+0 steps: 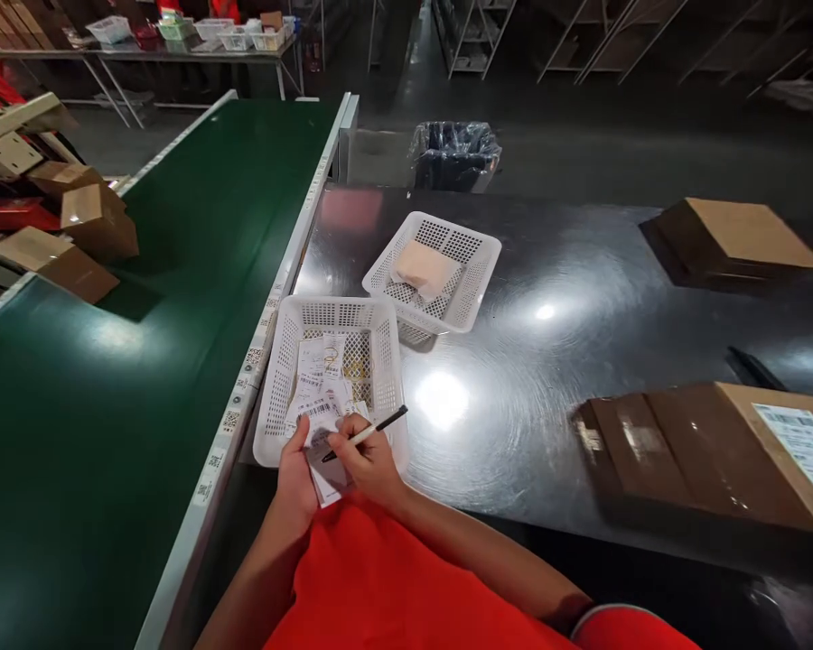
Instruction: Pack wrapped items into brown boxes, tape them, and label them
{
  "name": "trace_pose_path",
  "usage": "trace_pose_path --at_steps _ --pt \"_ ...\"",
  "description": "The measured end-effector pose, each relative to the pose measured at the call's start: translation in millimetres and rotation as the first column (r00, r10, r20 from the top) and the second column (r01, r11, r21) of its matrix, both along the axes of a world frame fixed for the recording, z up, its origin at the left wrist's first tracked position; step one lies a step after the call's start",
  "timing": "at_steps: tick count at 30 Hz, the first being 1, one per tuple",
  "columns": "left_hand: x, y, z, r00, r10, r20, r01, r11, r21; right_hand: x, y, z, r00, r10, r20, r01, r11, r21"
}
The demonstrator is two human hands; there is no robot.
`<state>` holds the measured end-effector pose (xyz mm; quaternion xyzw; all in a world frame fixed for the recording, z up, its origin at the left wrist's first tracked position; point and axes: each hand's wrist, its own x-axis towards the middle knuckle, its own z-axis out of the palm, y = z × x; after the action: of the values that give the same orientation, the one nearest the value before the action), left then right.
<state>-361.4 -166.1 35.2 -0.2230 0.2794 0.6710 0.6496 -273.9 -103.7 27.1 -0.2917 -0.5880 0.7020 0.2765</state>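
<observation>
Holding slips (321,417) over a basket (385,338) of papers (321,354), left fingers (302,433) pinch; right fingers (345,444) grip a pen (387,420).

Print on the slips (321,411) too small to read; my left hand (298,478) and right hand (369,460) cover part of them. Labelled carton (691,451) cut off at right edge. My red shirt (379,587) runs out at bottom. Background people: faces out of frame.

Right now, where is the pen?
In the head view, left of centre, the pen is in the right hand, by the paper slip in the left hand, at the near end of the nearer white basket.
</observation>
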Motion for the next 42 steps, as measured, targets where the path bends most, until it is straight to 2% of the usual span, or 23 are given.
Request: trace_pose_path --at_steps 2,4,7,11,15,29,39,42 --pt "-2 -1 1.2 1.0 0.011 0.006 -0.011 1.0 -0.019 3 2 2.9 1.0 -0.005 0.027 0.001 0.992 0.128" --pt "-2 -3 1.4 1.0 -0.002 0.013 0.002 1.0 0.005 4 3 4.1 1.0 -0.009 0.03 0.003 0.982 0.189" --pt "-1 -5 0.8 0.999 -0.027 0.019 0.025 0.997 0.072 3 2 4.0 0.999 0.019 0.05 -0.028 0.981 0.193" --pt "0 -4 3.2 0.999 -0.032 0.021 0.03 0.996 0.081 1 -1 4.5 0.991 0.088 0.096 -0.106 0.974 0.199" --pt "2 -3 6.3 0.999 -0.029 0.02 0.027 0.995 0.1 1 -2 5.3 0.996 0.02 0.09 -0.044 0.962 0.27" --pt "2 0 11.1 1.0 0.027 -0.002 -0.027 1.0 -0.015 2 2 4.3 0.995 0.061 0.073 -0.074 0.978 0.197" --pt "0 0 7.0 0.998 -0.04 0.044 0.038 0.998 0.047 3 2 -1.3 0.995 0.038 0.09 -0.054 0.981 0.187" --pt "1 0 8.6 0.999 -0.01 0.035 0.009 1.0 0.023 2 3 0.3 0.994 0.042 0.097 -0.06 0.98 0.188"
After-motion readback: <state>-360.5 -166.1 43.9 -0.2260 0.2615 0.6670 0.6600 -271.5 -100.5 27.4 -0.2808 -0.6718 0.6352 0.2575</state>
